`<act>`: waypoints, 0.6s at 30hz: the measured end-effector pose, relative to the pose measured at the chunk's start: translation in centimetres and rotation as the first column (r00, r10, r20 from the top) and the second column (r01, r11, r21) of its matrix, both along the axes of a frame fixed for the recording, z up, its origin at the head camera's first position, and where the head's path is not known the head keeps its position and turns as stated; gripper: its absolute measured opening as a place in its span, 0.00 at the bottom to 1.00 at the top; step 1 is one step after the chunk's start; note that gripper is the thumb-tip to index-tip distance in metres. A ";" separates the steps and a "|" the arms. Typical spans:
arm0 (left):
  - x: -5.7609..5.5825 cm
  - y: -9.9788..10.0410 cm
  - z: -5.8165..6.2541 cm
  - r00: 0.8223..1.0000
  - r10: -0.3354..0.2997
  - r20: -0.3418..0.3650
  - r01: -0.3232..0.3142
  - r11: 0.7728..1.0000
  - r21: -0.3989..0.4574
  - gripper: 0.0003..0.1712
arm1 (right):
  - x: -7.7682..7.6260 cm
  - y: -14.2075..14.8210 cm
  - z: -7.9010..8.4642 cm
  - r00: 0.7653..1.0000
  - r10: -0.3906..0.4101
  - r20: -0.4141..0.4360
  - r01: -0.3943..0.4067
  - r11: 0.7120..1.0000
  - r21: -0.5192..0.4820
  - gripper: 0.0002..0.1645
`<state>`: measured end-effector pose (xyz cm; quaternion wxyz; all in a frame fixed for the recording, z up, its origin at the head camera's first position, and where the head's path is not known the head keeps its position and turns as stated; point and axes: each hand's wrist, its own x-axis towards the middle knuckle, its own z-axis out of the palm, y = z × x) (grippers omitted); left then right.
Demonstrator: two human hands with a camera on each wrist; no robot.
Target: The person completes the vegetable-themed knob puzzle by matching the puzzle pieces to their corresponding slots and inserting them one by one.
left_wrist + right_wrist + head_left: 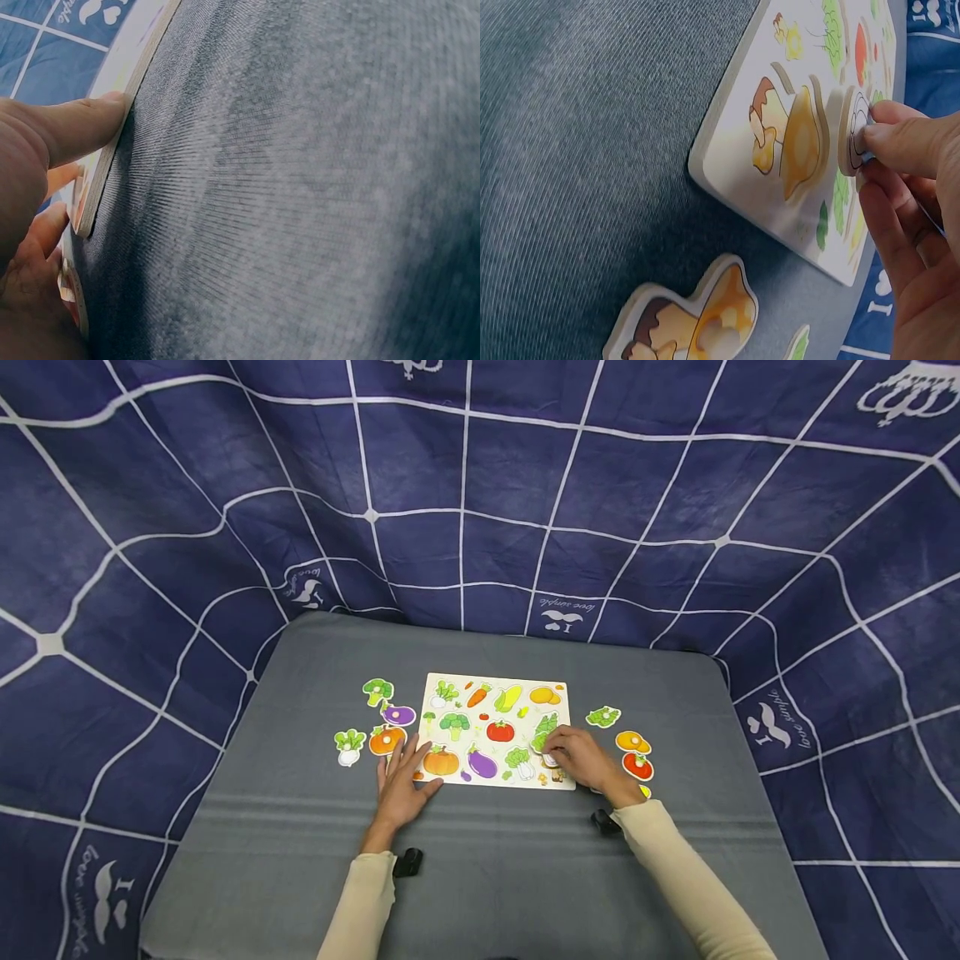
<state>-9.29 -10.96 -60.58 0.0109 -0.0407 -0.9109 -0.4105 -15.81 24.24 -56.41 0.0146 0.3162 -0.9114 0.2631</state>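
A white wooden puzzle board printed with vegetables lies on the grey cloth. My right hand pinches a white-and-green vegetable puzzle piece between thumb and fingers over the board's right side. Beside it in the right wrist view is the mushroom print. My left hand rests at the board's front left corner, fingers extended. In the left wrist view its thumb touches the board's edge. A pumpkin piece lies just beyond the left fingertips; another piece is partly hidden under them.
Left of the board lie broccoli, eggplant and white radish pieces. To the right are a green piece, a potato piece and a tomato piece. A mushroom piece lies near the right wrist. Blue curtains surround the table.
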 end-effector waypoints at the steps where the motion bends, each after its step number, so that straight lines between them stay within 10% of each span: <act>1: 0.0 0.0 0.0 1.000 0.000 0.001 0.000 1.000 -0.001 0.40 | 0.0 -0.1 0.0 1.000 0.005 0.000 -0.005 1.000 -0.002 0.07; 18: 0.0 0.0 0.1 1.000 -0.002 -0.001 0.002 1.000 0.004 0.40 | 0.2 -1.6 -0.4 0.999 0.036 0.027 -0.037 0.999 0.027 0.09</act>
